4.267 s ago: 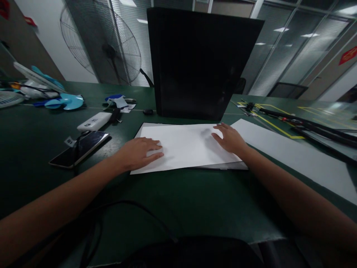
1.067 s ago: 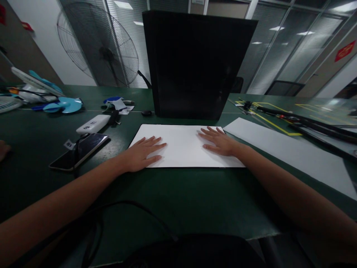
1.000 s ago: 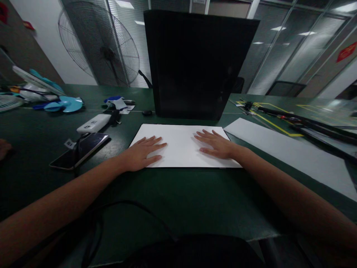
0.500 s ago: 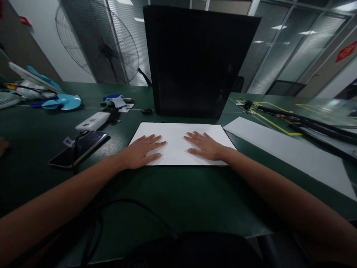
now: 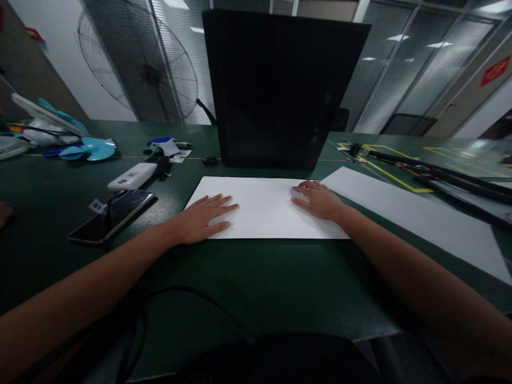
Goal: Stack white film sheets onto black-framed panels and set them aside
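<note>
A white rectangular sheet or board [image 5: 260, 205] with thin dark edges lies flat on the green table. My left hand [image 5: 202, 218] rests palm down on its left part, fingers spread and thumb apart. On the far right part of the white surface lies my right hand [image 5: 318, 200], palm down and holding nothing. Its fingers are slightly bent and close together, while the thumb stands away from them. Just beyond the sheet, a large black panel [image 5: 286, 90] stands upright.
A phone [image 5: 116, 216] and a white power bank [image 5: 134, 177] lie left of the sheet. To the right sits a long white strip [image 5: 416, 218], with black tubes [image 5: 440, 173] beyond it. Blue fan blades [image 5: 94, 149] are at far left. A cable [image 5: 188, 288] crosses the near side.
My right hand has slid right and away from me across the white surface, its fingers drawing closer together. My left hand stays in place.
</note>
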The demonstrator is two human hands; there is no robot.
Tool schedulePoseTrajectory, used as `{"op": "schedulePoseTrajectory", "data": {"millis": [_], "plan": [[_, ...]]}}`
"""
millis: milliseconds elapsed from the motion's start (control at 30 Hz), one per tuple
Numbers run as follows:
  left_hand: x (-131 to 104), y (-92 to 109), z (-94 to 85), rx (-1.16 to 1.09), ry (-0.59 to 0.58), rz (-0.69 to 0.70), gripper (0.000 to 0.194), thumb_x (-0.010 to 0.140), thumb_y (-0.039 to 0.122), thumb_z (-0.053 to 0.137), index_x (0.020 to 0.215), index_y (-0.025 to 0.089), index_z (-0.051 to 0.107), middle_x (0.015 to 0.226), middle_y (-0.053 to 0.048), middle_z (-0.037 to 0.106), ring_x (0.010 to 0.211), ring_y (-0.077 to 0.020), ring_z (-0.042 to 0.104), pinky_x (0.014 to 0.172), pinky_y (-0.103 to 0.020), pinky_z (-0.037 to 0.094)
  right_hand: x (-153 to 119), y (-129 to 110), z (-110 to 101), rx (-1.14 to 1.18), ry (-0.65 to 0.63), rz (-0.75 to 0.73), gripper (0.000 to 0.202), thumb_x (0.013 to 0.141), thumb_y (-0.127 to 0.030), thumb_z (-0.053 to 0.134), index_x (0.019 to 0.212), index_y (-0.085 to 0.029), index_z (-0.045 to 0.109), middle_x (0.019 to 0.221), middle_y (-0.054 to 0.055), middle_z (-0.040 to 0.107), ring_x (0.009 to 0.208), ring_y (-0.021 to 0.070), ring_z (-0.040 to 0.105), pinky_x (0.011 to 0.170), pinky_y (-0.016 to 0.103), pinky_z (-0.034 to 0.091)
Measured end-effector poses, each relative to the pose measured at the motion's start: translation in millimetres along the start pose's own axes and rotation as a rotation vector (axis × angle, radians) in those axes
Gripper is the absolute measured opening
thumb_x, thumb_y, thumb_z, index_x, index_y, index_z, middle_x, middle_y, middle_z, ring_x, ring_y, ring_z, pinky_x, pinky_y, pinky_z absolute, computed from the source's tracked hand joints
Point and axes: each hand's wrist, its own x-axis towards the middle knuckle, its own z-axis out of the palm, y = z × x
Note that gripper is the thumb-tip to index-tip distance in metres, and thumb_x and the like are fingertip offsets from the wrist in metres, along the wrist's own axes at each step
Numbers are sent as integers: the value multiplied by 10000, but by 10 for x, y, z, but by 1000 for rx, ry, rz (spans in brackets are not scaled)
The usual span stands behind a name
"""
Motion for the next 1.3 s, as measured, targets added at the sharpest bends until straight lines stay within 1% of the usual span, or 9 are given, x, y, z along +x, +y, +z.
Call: {"op": "schedulePoseTrajectory", "data": {"millis": [200, 300, 400, 633, 800, 900, 1000, 1133, 1300], "plan": [[6, -30, 32, -1, 13, 0, 709, 1052, 701, 291, 1670, 355, 256, 1763, -12, 157, 1630, -311, 133, 1304, -551, 122, 57, 240, 149, 55, -46, 2, 797, 999, -757, 278, 1608, -255, 390, 1670, 113, 353, 1548, 345, 319, 1266, 627, 256], [13, -45, 42, -6, 18, 0, 704, 1049, 706, 300, 1666, 367, 264, 1760, -4, 167, 1629, -311, 146, 1304, -545, 127, 144, 234, 177, 61, -81, -9, 814, 996, -764, 257, 1641, -273, 324, 1680, 109, 339, 1555, 350, 305, 1278, 646, 204], [20, -49, 42, -1, 21, -2, 704, 1048, 705, 307, 1662, 363, 278, 1760, -7, 180, 1628, -306, 153, 1305, -537, 131, 287, 150, 190, 67, -113, -52, 867, 980, -784, 271, 1646, -232, 328, 1689, 120, 317, 1564, 346, 287, 1294, 587, 216], [27, -54, 45, 5, 37, 18, 700, 1047, 703, 316, 1660, 366, 288, 1756, -14, 198, 1624, -315, 174, 1302, -543, 143, 686, -208, 227, 101, -172, -123, 1019, 932, -859, 261, 1662, -149, 299, 1698, 152, 278, 1584, 337, 236, 1312, 507, 204], [31, -71, 65, 6, 49, 19, 692, 1044, 697, 332, 1654, 373, 304, 1753, -15, 203, 1618, -336, 190, 1295, -560, 158, 972, -687, 277, 134, -210, -198, 1088, 921, -881, 239, 1680, -101, 237, 1716, 166, 193, 1595, 348, 189, 1315, 516, 172], [30, -80, 73, 17, 47, 20, 694, 1046, 698, 326, 1657, 372, 295, 1755, -13, 200, 1619, -340, 181, 1295, -564, 154, 1113, -996, 327, 153, -214, -257, 1077, 926, -878, 229, 1689, -118, 218, 1724, 139, 172, 1603, 342, 153, 1318, 519, 145], [26, -75, 66, 27, 48, 23, 698, 1047, 703, 311, 1662, 373, 280, 1757, -16, 200, 1620, -339, 179, 1295, -568, 151, 1170, -1155, 356, 160, -204, -292, 1051, 935, -868, 219, 1698, -144, 198, 1732, 110, 147, 1613, 330, 104, 1322, 521, 95], [17, -35, 43, 29, 51, 27, 690, 1050, 697, 308, 1658, 371, 294, 1757, -21, 224, 1621, -327, 189, 1298, -553, 148, 1061, -1008, 315, 162, -212, -306, 994, 952, -855, 205, 1708, -211, 185, 1740, 54, 132, 1614, 308, 109, 1324, 519, 85], [6, 7, 24, 10, 48, 2, 695, 1048, 701, 300, 1654, 362, 311, 1753, -32, 243, 1619, -329, 195, 1296, -563, 144, 708, -419, 198, 150, -199, -258, 911, 967, -840, 220, 1702, -301, 208, 1737, 19, 159, 1611, 272, 140, 1325, 491, 114]]}}
